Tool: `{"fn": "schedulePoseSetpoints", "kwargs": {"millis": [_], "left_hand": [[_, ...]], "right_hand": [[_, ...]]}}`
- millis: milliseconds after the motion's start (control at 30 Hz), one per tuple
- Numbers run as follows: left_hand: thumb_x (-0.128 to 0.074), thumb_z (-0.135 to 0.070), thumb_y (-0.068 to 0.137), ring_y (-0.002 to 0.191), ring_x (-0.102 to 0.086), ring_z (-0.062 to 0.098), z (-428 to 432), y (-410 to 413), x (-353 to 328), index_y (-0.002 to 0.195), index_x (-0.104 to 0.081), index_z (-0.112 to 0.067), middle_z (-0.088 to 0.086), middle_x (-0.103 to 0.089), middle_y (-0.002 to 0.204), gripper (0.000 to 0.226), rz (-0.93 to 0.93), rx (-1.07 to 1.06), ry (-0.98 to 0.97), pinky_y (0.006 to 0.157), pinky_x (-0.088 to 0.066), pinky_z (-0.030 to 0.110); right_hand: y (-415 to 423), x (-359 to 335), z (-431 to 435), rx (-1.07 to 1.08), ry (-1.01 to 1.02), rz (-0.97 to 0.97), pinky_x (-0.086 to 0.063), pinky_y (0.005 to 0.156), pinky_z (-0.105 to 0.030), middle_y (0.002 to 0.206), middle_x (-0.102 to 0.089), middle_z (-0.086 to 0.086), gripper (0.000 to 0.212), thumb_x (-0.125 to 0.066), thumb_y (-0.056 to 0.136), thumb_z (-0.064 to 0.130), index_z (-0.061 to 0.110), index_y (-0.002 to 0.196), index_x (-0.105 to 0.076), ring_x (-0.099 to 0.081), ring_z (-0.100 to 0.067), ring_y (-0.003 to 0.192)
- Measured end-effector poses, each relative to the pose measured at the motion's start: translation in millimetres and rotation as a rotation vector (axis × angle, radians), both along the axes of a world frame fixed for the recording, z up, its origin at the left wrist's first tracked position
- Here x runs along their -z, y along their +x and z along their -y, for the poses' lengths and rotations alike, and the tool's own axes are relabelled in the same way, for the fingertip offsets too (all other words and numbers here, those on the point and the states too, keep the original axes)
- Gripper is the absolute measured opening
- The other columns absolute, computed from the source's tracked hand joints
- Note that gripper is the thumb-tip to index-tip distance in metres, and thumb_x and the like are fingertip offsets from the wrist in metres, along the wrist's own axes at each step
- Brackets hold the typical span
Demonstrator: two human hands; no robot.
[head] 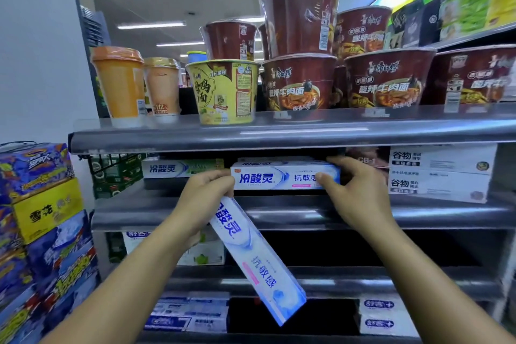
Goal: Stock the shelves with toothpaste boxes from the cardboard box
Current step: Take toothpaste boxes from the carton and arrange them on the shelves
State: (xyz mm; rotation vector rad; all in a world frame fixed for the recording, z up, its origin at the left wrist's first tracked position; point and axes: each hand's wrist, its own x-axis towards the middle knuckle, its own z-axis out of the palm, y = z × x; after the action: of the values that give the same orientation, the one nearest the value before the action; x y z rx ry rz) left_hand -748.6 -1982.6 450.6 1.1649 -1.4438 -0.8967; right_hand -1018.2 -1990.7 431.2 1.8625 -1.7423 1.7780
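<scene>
Shop shelving fills the frame. At its centre, the person's left hand [206, 198] curls its fingers round the upper end of a white-and-blue toothpaste box [257, 260], which hangs tilted, its lower end pointing toward the lower right. Just to the right, the right hand [354, 193] pinches the right end of a second toothpaste box [276, 177] lying flat on the middle shelf [307, 215], thumb on its front face, fingers over its top. A third toothpaste box [178, 168] lies further left on the same shelf, and white cartons [438, 173] stand at the right. Instant noodle tubs [298, 84] line the top shelf.
</scene>
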Motion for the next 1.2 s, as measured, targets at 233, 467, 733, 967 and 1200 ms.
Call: {"fn": "schedulePoseSetpoints", "kwargs": {"millis": [233, 467, 733, 967, 1200], "left_hand": [[-0.054, -0.027, 0.074, 0.045, -0.040, 0.017, -5, -2, 6, 0.059, -0.042, -0.019, -0.001, -0.037, 0.054, 0.021, 0.212, -0.012, -0.013, 0.048, -0.028, 0.024], [-0.058, -0.010, 0.086, 0.047, -0.055, 0.010, -7, 1, 10, 0.100, -0.068, -0.022, -0.002, -0.064, 0.073, 0.021, -0.107, -0.178, -0.081, 0.047, -0.041, 0.026], [-0.053, -0.014, 0.090, 0.057, -0.051, 0.021, -4, -8, 3, 0.085, -0.040, -0.020, -0.001, -0.044, 0.067, 0.015, -0.545, -0.303, -0.192, 0.050, -0.036, 0.033], [-0.051, -0.019, 0.096, 0.078, -0.048, 0.022, 0, -41, -1, 0.089, -0.051, -0.017, 0.003, -0.050, 0.077, 0.007, -0.558, -0.218, -0.196, 0.069, -0.036, 0.039], [-0.072, -0.023, 0.094, 0.079, -0.064, 0.005, 3, -43, 8, 0.093, -0.063, -0.018, -0.009, -0.069, 0.084, 0.010, -0.431, -0.192, -0.358, 0.071, -0.048, 0.015]], "right_hand": [[-2, 2, -1, 0.085, 0.130, -0.243, -0.041, 0.071, -0.034, 0.092, -0.075, -0.005, 0.030, -0.062, 0.093, 0.046, 0.029, 0.116, -0.073, -0.067, -0.035, 0.095], [-1, 13, -23, 0.126, -0.166, -0.295, -0.041, 0.075, -0.033, 0.093, -0.074, -0.009, 0.032, -0.068, 0.095, 0.028, 0.011, 0.122, -0.071, -0.065, -0.035, 0.089], [9, 31, -75, -0.458, 0.072, 0.346, -0.056, 0.066, -0.028, 0.089, -0.074, 0.007, 0.040, -0.074, 0.070, 0.065, 0.038, 0.100, -0.074, -0.069, -0.013, 0.072], [5, 16, -63, -0.404, -0.055, 0.494, -0.061, 0.071, -0.039, 0.086, -0.074, -0.005, 0.033, -0.086, 0.077, 0.007, 0.024, 0.103, -0.075, -0.068, -0.037, 0.075], [-4, 3, -49, -0.360, -0.170, 0.431, -0.054, 0.061, -0.017, 0.082, -0.070, 0.000, 0.037, -0.083, 0.080, 0.002, 0.033, 0.098, -0.072, -0.060, -0.009, 0.062]]}}
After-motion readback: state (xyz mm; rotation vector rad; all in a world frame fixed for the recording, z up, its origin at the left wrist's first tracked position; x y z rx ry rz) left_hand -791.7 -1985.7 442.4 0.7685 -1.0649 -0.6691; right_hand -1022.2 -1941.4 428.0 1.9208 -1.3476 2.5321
